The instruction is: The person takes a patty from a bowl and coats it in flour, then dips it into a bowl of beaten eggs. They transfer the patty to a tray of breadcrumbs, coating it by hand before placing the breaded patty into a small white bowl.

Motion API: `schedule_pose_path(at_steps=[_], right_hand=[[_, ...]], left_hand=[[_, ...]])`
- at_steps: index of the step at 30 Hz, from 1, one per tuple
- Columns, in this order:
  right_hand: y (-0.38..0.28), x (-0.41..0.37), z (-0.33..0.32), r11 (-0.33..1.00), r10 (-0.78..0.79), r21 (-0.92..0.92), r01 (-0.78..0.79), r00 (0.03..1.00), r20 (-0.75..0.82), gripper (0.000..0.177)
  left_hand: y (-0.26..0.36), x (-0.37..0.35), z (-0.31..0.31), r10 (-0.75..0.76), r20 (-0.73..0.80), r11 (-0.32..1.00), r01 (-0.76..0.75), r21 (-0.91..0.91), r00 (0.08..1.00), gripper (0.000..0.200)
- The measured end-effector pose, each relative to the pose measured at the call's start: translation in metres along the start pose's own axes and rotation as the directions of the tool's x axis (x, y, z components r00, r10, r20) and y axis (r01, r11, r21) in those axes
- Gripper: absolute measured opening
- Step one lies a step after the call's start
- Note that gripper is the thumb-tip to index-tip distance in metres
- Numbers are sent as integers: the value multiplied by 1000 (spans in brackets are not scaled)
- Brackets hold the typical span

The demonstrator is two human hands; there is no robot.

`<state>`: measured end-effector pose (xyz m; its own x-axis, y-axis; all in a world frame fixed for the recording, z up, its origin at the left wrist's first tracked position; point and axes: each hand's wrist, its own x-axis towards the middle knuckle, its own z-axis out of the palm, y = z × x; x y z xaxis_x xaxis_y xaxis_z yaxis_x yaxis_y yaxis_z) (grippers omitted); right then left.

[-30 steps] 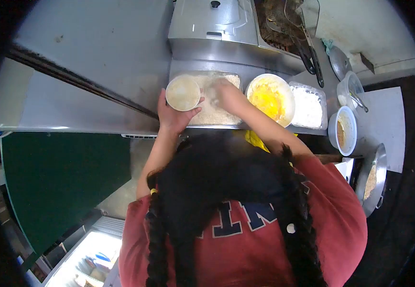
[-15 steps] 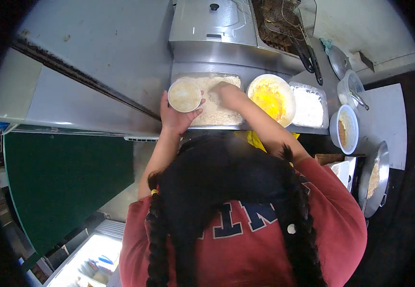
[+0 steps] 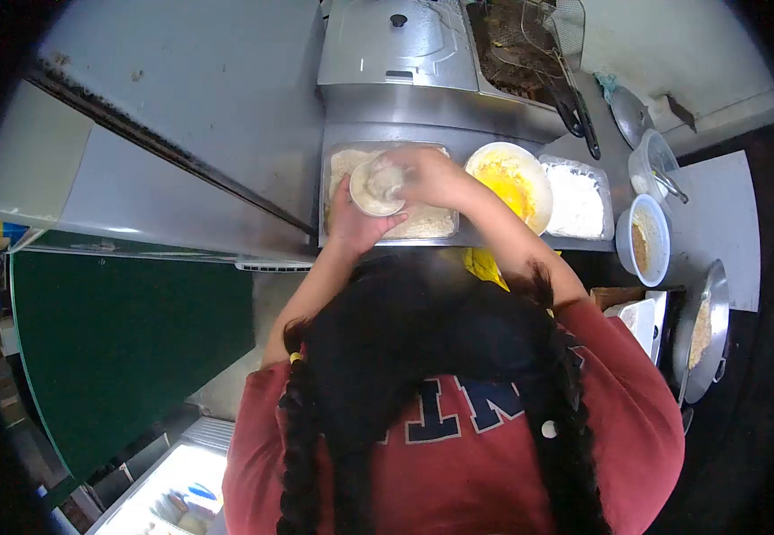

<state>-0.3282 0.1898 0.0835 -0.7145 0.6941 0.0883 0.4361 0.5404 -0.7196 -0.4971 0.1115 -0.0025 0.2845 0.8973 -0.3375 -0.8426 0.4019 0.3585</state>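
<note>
My left hand (image 3: pixel 356 226) is wrapped round a small round white bowl (image 3: pixel 374 207) with pale crumbs inside. It is held over the left part of a metal tray (image 3: pixel 418 239) spread with beige breadcrumbs (image 3: pixel 348 162). Over the bowl's right side is my right hand (image 3: pixel 424 173), its fingers smeared by motion and partly inside the rim. Something whitish shows at those fingertips, too blurred to name. Just right of the tray stands a white bowl (image 3: pixel 543 201) of yellow egg mixture (image 3: pixel 505 185). Beyond it lies a foil tray (image 3: pixel 605 201) of white flour (image 3: pixel 574 198).
Behind the trays are a lidded metal fryer (image 3: pixel 396 45) and a wire basket (image 3: pixel 565 31) with black handles (image 3: pixel 583 125). Plastic tubs (image 3: pixel 643 241) and a metal pan (image 3: pixel 708 330) stand at the right. A grey panel (image 3: pixel 182 107) rises at the left.
My left hand has brought the bowl a little to the right. My right hand has lifted from the crumbs in the tray and moved left to the bowl.
</note>
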Motion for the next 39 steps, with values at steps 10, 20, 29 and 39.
schedule_pose_path(at_steps=[10,20,29,39], right_hand=[[-2,34,31,994,78,-69,-83,994,-75,44],[6,26,50,970,70,-223,-100,988,-139,48],[42,53,46,951,175,-272,-145,981,88,53],[34,43,42,898,371,-177,-403,910,-186,56]], left_hand=[[-8,11,8,-98,221,986,124,-109,970,65],[-14,10,34,-58,30,998,58,-11,998,66],[-4,17,27,-183,122,981,173,90,975,71],[-8,19,11,-252,256,967,236,92,933,87]])
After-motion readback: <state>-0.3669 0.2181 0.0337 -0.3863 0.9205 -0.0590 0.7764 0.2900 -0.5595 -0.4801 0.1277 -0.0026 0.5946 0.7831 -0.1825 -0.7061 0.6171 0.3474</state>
